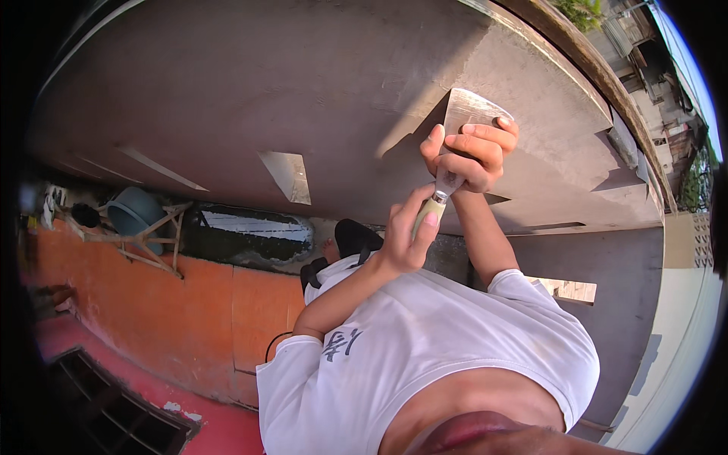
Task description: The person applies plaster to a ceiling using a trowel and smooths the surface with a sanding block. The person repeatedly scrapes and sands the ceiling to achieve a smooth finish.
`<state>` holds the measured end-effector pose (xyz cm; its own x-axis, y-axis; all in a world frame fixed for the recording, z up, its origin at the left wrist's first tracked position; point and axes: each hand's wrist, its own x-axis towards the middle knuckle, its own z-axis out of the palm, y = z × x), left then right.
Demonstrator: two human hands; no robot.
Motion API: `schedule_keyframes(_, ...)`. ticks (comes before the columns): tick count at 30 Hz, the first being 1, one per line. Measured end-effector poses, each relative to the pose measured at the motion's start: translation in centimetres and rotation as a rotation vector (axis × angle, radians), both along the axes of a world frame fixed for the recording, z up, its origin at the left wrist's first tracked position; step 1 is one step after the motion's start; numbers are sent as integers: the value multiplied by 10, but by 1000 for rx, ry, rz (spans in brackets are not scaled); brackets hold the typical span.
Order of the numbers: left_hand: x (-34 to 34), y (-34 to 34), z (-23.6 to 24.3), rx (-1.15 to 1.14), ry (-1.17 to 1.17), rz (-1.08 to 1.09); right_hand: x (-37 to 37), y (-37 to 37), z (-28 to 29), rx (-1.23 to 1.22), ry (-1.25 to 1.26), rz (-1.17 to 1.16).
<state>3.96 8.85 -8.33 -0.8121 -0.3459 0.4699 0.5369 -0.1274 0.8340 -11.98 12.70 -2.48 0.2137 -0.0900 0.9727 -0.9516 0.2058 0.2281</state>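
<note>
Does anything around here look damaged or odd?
Yes: pale patches mar the pink wall, lower left, as if paint has flaked. Also, dark water lies beside the orange surface; whether spilled, I can't tell.

Scraper [448, 180], one, hand tool. Blade [467, 111]: broad flat metal, flaring toward the far edge, silvery, scuffed and dull in patches, its middle hidden behind fingers. Ferrule [440, 196]: bright metal collar. Handle [428, 215]: pale yellowish cream, partly covered. Pose: blade up, handle slanting down and to the left. Location: gripped in both hands, right hand [476, 152] at the blade, left hand [403, 233] around the handle.
</note>
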Motion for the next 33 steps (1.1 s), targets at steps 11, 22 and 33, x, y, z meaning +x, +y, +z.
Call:
schedule_keyframes(11,-15,-9,-22,-6,43,33,-4,-8,-15,25,-44,-23)
schedule_keyframes(22,-29,-16,-2,-32,97,40,-14,-15,6,-16,39,-46)
schedule_keyframes(33,-25,4,-26,62,57,5,-16,-4,-6,57,48,-23)
